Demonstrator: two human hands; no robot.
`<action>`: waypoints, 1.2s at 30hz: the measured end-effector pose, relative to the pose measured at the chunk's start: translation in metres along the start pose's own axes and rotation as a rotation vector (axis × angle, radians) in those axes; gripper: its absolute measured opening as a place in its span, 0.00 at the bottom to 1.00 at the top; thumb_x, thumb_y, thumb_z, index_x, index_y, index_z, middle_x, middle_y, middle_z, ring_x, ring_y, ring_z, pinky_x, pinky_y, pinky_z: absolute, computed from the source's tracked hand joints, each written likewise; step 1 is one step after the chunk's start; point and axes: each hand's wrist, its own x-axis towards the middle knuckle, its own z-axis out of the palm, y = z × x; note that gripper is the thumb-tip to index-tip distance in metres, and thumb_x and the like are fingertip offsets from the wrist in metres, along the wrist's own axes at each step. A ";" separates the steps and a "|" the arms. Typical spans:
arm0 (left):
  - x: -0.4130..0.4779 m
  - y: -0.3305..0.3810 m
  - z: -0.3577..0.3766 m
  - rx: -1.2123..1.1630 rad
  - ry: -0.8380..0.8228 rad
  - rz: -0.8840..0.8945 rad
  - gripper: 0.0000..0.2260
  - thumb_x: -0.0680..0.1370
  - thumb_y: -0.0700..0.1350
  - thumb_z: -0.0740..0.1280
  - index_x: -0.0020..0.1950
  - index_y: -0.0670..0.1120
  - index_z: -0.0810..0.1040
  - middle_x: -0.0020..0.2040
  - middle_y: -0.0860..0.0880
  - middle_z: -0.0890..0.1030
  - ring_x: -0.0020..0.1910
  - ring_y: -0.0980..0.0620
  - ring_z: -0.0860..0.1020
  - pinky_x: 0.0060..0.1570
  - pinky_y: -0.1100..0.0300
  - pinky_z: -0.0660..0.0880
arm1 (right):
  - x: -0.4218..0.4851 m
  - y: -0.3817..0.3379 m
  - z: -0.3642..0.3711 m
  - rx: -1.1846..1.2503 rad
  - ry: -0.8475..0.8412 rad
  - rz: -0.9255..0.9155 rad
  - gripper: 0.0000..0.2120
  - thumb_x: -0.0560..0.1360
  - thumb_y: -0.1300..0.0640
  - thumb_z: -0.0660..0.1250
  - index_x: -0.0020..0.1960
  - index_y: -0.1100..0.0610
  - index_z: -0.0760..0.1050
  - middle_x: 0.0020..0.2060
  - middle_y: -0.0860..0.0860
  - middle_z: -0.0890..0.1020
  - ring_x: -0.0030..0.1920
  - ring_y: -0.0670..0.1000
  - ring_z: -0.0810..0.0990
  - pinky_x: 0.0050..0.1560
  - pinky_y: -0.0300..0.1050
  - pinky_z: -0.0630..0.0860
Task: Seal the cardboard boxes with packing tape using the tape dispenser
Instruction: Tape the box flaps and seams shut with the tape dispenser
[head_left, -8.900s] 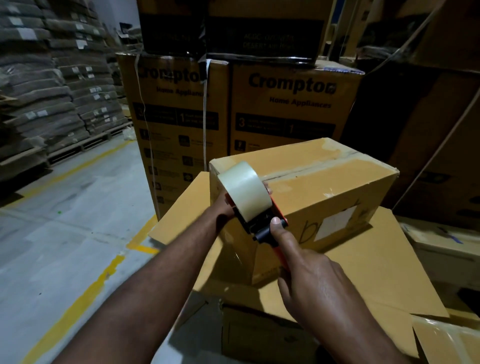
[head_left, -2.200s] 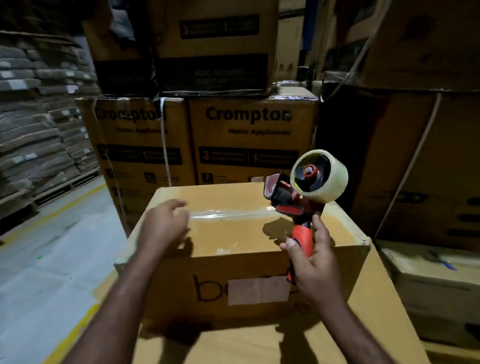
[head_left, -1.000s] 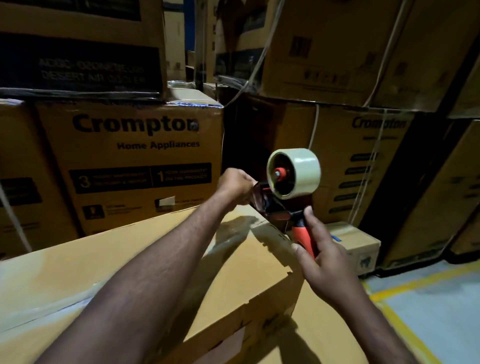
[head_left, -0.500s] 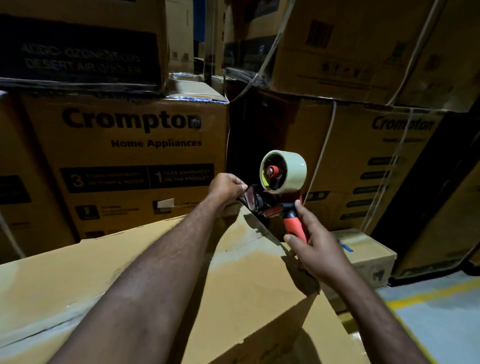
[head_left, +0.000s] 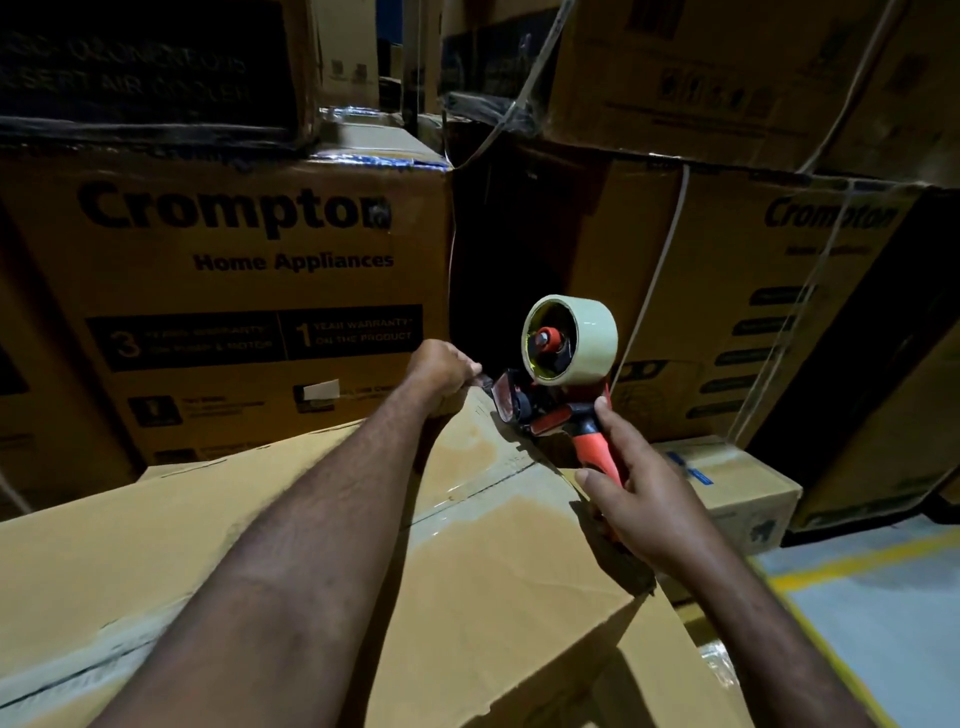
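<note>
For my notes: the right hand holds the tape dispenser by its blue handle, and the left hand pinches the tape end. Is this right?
Not quite: the handle is red, as the head view shows. The right hand holds the tape dispenser by it; the left hand pinches the tape end.

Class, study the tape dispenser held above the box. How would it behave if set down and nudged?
Probably top-heavy: the tape roll sits high above the slim handle, so the tape dispenser would likely tip. Lying sideways, the round roll might rock. Seemingly rigid and light: the right hand carries it by the handle while the left hand only pinches the tape end.
</note>
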 end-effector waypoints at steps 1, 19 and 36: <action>0.002 0.000 0.000 0.012 -0.024 -0.014 0.07 0.78 0.40 0.73 0.54 0.40 0.84 0.40 0.48 0.82 0.37 0.53 0.79 0.39 0.60 0.79 | 0.001 0.001 0.000 0.001 -0.006 0.006 0.37 0.80 0.49 0.66 0.78 0.30 0.46 0.58 0.44 0.70 0.48 0.49 0.80 0.48 0.51 0.81; -0.022 -0.002 0.010 0.493 -0.137 0.321 0.10 0.82 0.51 0.67 0.47 0.48 0.83 0.45 0.52 0.82 0.43 0.52 0.80 0.42 0.53 0.79 | 0.000 -0.005 -0.002 -0.137 -0.073 0.002 0.36 0.82 0.50 0.62 0.79 0.35 0.43 0.60 0.53 0.77 0.44 0.43 0.75 0.37 0.38 0.71; -0.024 0.002 0.029 0.659 -0.076 -0.045 0.19 0.74 0.61 0.61 0.52 0.48 0.81 0.57 0.43 0.82 0.55 0.41 0.80 0.57 0.44 0.77 | -0.015 -0.001 -0.049 -0.019 -0.196 0.152 0.36 0.80 0.54 0.67 0.77 0.33 0.51 0.51 0.51 0.77 0.42 0.52 0.84 0.38 0.47 0.84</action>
